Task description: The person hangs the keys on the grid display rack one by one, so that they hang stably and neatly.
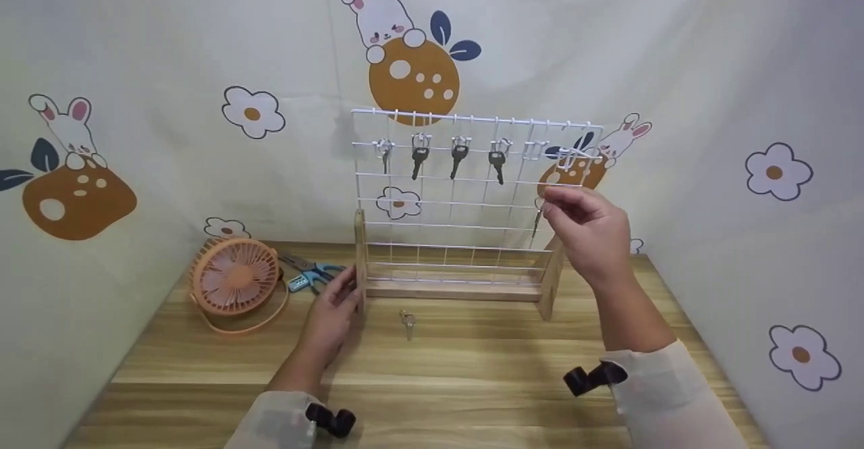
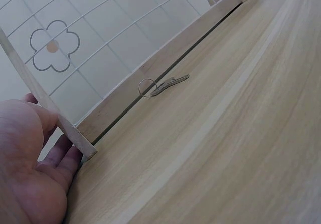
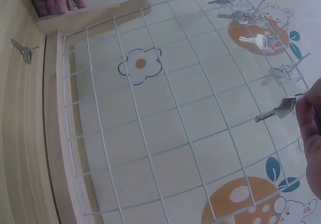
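A white wire grid rack (image 1: 452, 292) stands on wooden legs. My left hand (image 1: 332, 314) grips its left wooden leg (image 2: 75, 136), thumb on one side and fingers behind. Beside the grid's right part, below the upper hooks, my right hand (image 1: 594, 236) pinches a key (image 3: 281, 109) by its ring end, and the blade hangs free. Several keys (image 1: 420, 162) dangle from hooks along the upper grid. Two hooks (image 1: 570, 157) at the right carry no key. Another key (image 1: 409, 327) with a ring lies on the table in front of the rack.
An orange fan (image 1: 236, 277) stands left of the rack. Between them lie blue-handled scissors (image 1: 314, 275) and a small blue-and-white item (image 1: 298, 283). A printed cloth (image 1: 297, 50) hangs behind and at both sides of the wooden table (image 1: 459, 381).
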